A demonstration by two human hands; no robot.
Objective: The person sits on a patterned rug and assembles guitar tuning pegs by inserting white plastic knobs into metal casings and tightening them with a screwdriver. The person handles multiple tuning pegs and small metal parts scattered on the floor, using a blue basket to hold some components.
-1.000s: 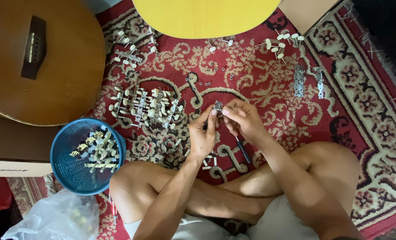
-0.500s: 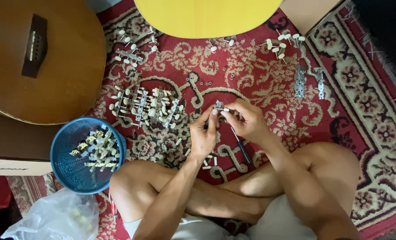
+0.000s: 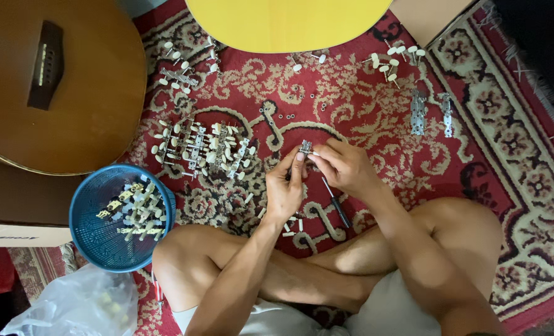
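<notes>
Metal tuning machine (image 3: 305, 147) with a white knob, small, held just above the carpet near frame centre, pinched from both sides. Left hand (image 3: 284, 186) grips it from 7 o'clock, fingertips closed on the lower end. Right hand (image 3: 345, 167) grips it from 4 o'clock, thumb and forefinger closed on the knob side. Both hands touch the part; fine detail of it is too small to tell.

Screwdriver (image 3: 337, 204) with a black handle lies on the carpet just below the right hand, at 5 o'clock from the part. Cluster of tuning machines (image 3: 205, 148) with cream knobs lies at 9 o'clock, near the left hand. More loose tuners (image 3: 176, 73) at 10 o'clock, another group (image 3: 394, 61) at 1 o'clock, and two bare metal plates (image 3: 418, 112) at 2 o'clock. Small washers (image 3: 289, 116) scattered at 12 o'clock.

Blue basket (image 3: 90, 233) at 8 o'clock holds more tuners with yellowish knobs. Clear plastic bag (image 3: 71, 308) sits just below it. Brown guitar body (image 3: 59, 87) at 10 o'clock, yellow guitar body (image 3: 289, 23) at 12 o'clock, both well apart from the hands. Red patterned carpet (image 3: 507, 155) carries everything; the person sits cross-legged on it.
</notes>
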